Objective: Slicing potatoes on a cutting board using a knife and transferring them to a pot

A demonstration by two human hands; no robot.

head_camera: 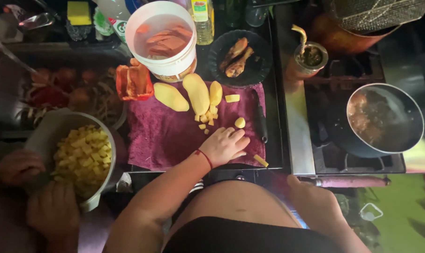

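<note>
Your left hand (224, 146) lies flat, fingers loosely spread and empty, just below the potato cubes (205, 119) scattered mid-towel; dicing looks half done. Gathering them calls for a cupped sweep. I can't tell how the fingers of your right hand (311, 197) stand. Whole peeled potatoes (197, 93) and a knife (260, 122) share the maroon towel (161, 140); another person's hands (15, 166) steady the pot of cubes (83, 159). A saucepan (385, 119) simmers on the stove.

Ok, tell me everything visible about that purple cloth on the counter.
The purple cloth looks like terry towelling, spread flat as a work mat on the dark counter. On it lie three peeled potato pieces, small potato cubes and a dark-handled knife along its right edge. A cut red pepper overlaps its far left corner. The left hand rests palm down on its near part.
</note>
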